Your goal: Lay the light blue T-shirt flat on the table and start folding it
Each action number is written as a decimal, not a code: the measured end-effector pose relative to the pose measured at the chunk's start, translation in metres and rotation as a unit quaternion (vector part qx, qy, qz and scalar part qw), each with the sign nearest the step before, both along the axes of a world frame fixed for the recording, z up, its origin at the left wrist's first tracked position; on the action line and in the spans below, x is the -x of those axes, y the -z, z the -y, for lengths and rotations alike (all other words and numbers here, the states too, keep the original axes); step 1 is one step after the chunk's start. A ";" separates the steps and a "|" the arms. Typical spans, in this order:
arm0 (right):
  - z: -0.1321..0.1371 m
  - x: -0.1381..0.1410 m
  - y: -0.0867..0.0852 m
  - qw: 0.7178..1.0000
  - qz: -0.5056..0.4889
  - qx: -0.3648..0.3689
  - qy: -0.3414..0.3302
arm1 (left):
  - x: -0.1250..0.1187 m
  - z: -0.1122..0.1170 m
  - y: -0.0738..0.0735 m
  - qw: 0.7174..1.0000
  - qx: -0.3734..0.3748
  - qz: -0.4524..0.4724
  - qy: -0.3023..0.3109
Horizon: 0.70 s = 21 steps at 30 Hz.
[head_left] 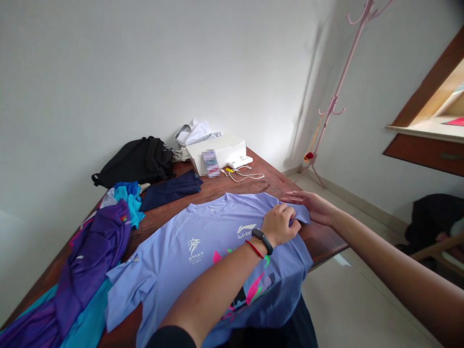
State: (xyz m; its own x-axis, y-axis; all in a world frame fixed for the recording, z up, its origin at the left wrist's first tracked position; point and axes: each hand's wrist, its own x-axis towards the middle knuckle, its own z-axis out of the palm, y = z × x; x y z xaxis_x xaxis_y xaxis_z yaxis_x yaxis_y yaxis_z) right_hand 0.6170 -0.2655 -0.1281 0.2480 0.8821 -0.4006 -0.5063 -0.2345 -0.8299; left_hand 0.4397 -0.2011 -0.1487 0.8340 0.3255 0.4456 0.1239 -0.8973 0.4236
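We judge that the likeliest trouble is slippage: the lavender shirt (170, 251) runs off the near edge of the surface (213, 187) at the bottom of the frame, so its own weight, or a hard tug, could draw more cloth over. A second risk sits at the lower left, where one sleeve lies against the turquoise cloth (90, 314) near the purple garment (97, 237); a pull toward the right could crease that sleeve or shift the pile. If the other sleeve is let go unevenly, we would expect it to bunch or twist, since the fabric looks thin and soft.

The shirt spreads across the lower middle of the frame, collar toward the centre, print upward. Our left grip (281, 224), right of centre, rests on its sleeve side with fingers curled, and appears to pinch a fold of the shirt between thumb and fingers. Our right grip (314, 207) is just beyond, at the sleeve's outer end, touching it; its fingers reach out straight toward the left along the sleeve's far side. The right thumb is hidden, so we cannot tell whether it pinches the cloth or only lies against it
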 end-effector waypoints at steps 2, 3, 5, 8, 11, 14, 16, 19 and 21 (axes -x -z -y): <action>-0.007 0.004 -0.002 0.999 0.039 -0.008 0.019 | 0.002 0.001 0.000 1.000 -0.006 -0.001 0.006; -0.010 0.005 -0.003 0.996 0.071 -0.022 0.039 | 0.002 0.001 -0.001 1.000 -0.010 -0.003 0.005; -0.014 0.005 -0.006 0.983 0.154 -0.061 0.084 | 0.004 0.001 -0.001 1.000 -0.018 -0.011 0.001; -0.015 0.004 -0.013 0.951 0.271 -0.104 0.107 | 0.005 0.001 -0.001 0.999 -0.026 -0.026 -0.001; -0.015 0.000 -0.015 0.927 0.346 -0.116 0.091 | 0.004 0.001 0.000 0.999 -0.022 -0.031 0.003; -0.018 -0.008 -0.005 0.895 0.427 -0.101 0.087 | 0.004 0.001 0.000 0.999 -0.020 -0.046 0.010; -0.021 -0.017 0.008 0.867 0.485 -0.076 0.080 | 0.004 0.002 0.001 0.997 -0.027 -0.060 0.030; -0.022 -0.031 0.027 0.825 0.560 -0.033 0.071 | 0.004 0.002 0.004 0.994 -0.035 -0.064 0.086; -0.020 -0.037 0.036 0.800 0.596 -0.009 0.072 | 0.003 0.002 0.007 0.990 -0.038 -0.060 0.121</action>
State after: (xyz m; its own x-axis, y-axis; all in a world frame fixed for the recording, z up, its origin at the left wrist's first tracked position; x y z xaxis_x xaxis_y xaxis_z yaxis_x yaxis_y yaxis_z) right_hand 0.6539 -0.2452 -0.1642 0.5434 0.8131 0.2089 0.6262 -0.2269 -0.7459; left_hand 0.4365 -0.2027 -0.1561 0.9320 0.0781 0.3539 -0.0538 -0.9359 0.3482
